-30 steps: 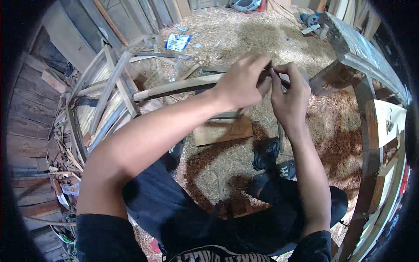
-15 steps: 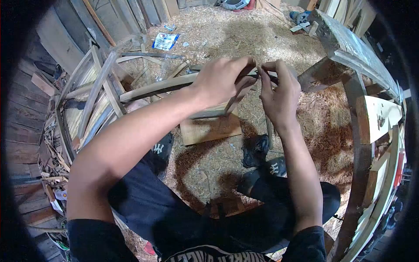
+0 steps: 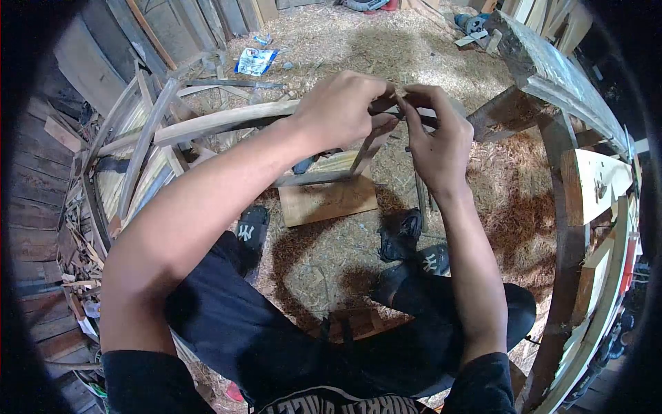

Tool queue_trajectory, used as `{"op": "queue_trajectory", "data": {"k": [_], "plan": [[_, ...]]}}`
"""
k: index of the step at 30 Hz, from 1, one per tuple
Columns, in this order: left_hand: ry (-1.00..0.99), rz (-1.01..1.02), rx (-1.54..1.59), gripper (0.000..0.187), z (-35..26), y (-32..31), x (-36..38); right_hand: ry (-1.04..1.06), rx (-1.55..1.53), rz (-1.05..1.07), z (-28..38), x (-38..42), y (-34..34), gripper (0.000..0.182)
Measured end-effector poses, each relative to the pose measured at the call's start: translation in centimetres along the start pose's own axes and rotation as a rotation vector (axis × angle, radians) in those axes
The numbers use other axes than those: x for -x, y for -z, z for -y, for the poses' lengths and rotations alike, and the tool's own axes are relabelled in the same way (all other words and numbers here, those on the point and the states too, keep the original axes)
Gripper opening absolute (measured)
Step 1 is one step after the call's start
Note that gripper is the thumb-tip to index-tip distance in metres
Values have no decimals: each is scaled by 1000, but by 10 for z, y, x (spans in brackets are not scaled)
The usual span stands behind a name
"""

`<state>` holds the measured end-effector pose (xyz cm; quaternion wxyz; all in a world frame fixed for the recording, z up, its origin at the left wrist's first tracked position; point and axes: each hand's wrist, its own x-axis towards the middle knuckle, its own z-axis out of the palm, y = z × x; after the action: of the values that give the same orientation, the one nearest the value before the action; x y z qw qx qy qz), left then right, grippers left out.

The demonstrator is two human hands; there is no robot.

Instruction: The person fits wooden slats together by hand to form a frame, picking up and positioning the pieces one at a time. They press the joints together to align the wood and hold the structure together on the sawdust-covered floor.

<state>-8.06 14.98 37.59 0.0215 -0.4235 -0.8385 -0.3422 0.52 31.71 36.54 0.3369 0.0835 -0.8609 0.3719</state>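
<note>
A curved wooden bar (image 3: 227, 121) runs in from the left and passes behind my left hand (image 3: 345, 107). That hand is closed round the bar's far end, and the grip itself is partly hidden. My right hand (image 3: 439, 134) meets it there, thumb and fingertips pinched together close to the left fingertips. Whatever lies between the right fingers is too small to make out. Below my hands, a short upright wooden piece (image 3: 364, 155) joins a lower rail (image 3: 314, 178) of the same frame. A flat wooden board (image 3: 327, 202) lies on the floor beneath.
Sawdust and shavings cover the floor (image 3: 372, 62). Other wooden frame pieces (image 3: 138, 152) stand at left. A heavy wooden bench (image 3: 579, 90) is at right, with a wooden block (image 3: 596, 188) on its side. A blue power tool (image 3: 471, 24) and a white-blue packet (image 3: 255, 61) lie further off.
The curved bar's left end has swung left and upward, showing more of its pale top face. Both hands have risen slightly and stay close together at the far end.
</note>
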Motion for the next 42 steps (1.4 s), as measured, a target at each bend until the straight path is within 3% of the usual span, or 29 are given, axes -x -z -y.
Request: {"op": "queue_trajectory", "data": {"k": [8, 14, 19, 22, 25, 32, 42], "plan": [[68, 94, -5, 23, 0, 3, -6, 24, 20, 18, -11, -1, 4, 12], [30, 80, 8, 27, -4, 7, -6, -101, -136, -62, -19, 1, -2, 9], [131, 203, 26, 27, -10, 15, -12, -142, -192, -143, -18, -2, -1, 7], [1, 150, -22, 25, -5, 12, -13, -134, -186, -168, -21, -5, 2, 7], [33, 166, 14, 26, -3, 10, -13, -162, -204, -198, -17, -6, 5, 7], [-1, 144, 9, 30, -1, 7, -12, -183, -219, -185, -18, -5, 5, 9], [63, 152, 26, 38, -6, 9, -13, -58, -107, -48, -20, 0, 1, 11]]}}
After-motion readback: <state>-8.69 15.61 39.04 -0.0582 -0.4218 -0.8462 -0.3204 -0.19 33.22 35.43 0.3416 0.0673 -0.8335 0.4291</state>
